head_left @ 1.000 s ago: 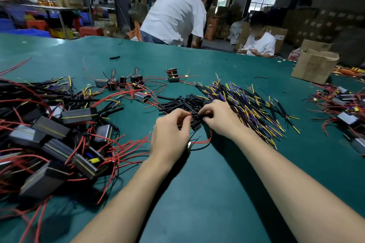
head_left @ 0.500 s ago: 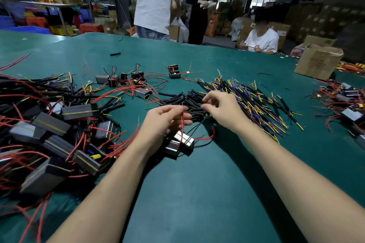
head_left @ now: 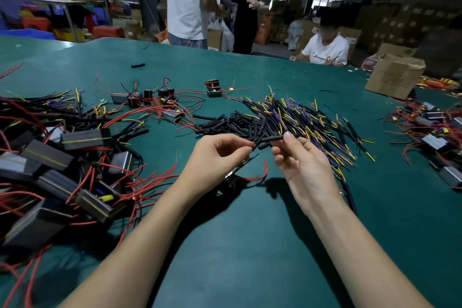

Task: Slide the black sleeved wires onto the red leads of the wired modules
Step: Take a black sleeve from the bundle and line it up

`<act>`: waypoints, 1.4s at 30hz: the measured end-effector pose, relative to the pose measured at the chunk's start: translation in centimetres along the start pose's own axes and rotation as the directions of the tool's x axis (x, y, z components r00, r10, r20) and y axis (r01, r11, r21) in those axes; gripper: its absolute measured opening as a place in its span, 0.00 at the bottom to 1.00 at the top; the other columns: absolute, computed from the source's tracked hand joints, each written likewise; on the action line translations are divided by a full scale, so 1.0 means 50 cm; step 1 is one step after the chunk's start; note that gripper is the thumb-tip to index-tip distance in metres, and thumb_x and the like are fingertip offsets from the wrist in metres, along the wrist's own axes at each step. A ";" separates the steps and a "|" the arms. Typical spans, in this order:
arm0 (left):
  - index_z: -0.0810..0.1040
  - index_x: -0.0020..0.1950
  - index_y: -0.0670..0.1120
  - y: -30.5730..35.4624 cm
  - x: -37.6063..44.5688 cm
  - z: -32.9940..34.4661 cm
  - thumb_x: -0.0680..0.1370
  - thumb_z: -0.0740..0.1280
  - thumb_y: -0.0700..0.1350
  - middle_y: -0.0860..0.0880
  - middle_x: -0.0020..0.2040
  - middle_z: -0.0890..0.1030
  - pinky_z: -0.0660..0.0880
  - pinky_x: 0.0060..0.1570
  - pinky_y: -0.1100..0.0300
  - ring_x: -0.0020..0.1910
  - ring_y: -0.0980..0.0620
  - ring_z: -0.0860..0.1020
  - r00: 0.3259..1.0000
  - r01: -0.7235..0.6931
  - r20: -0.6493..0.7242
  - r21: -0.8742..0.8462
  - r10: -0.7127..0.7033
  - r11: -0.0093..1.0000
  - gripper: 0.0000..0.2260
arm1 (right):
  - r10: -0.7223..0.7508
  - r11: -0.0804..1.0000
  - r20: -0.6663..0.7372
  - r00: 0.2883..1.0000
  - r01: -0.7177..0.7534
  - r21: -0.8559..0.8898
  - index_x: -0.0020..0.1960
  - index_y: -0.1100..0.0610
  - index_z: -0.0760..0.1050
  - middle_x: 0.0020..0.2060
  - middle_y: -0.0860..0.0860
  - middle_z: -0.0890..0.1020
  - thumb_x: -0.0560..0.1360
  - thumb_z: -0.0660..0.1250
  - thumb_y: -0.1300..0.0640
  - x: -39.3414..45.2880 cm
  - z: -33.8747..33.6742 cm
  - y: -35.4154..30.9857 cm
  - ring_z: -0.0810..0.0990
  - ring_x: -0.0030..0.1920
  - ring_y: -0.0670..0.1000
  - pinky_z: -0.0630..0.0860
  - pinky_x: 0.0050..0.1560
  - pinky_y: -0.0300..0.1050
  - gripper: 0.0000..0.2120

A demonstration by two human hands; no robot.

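Many loose black sleeves lie behind both hands.

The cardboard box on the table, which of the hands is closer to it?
Right. The right hand, pinching a black sleeve, is below and left of the cardboard box. The left hand, pinching a red lead, is farther left.

The left hand covers most of the module under it; only one small corner shows. The tip of the red lead is too small to tell if it is inside the black sleeve. The pile of modules at the left is cut by the picture's edge. The far background is blurred.
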State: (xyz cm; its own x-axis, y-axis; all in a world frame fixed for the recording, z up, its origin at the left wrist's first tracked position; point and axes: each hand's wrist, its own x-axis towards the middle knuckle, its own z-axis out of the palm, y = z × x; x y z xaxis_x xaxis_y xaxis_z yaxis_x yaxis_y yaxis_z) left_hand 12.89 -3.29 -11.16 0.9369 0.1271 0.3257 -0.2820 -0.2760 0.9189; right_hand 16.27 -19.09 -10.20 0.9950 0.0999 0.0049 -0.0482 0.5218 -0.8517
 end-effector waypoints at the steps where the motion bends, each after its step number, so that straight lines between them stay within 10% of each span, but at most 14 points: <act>1: 0.83 0.47 0.42 0.001 -0.001 0.001 0.75 0.70 0.38 0.48 0.37 0.83 0.75 0.42 0.63 0.35 0.57 0.77 1.000 -0.004 0.001 0.010 0.004 1.000 0.04 | -0.003 1.000 -0.001 1.000 0.003 -0.002 0.42 0.58 0.72 0.32 0.51 0.80 0.77 0.65 0.62 0.002 0.001 0.000 0.79 0.32 0.46 0.75 0.32 0.34 0.06; 42: 0.84 0.45 0.45 -0.004 -0.006 0.005 0.75 0.70 0.38 0.51 0.33 0.82 0.73 0.37 0.62 0.32 0.56 0.76 0.999 -0.036 0.028 0.077 0.034 0.996 0.04 | -0.113 0.975 0.037 0.993 0.118 -0.188 0.42 0.58 0.72 0.31 0.49 0.81 0.77 0.66 0.62 0.016 -0.013 -0.007 0.77 0.30 0.46 0.74 0.33 0.33 0.06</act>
State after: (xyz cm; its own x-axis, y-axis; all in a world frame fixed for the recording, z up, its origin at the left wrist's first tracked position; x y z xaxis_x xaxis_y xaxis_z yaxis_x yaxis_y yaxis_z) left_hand 12.71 -3.52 -11.48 0.9323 0.0910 0.3501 -0.2985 -0.3529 0.8868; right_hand 17.14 -19.77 -10.23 0.9901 0.0718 0.1204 0.0867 0.3615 -0.9283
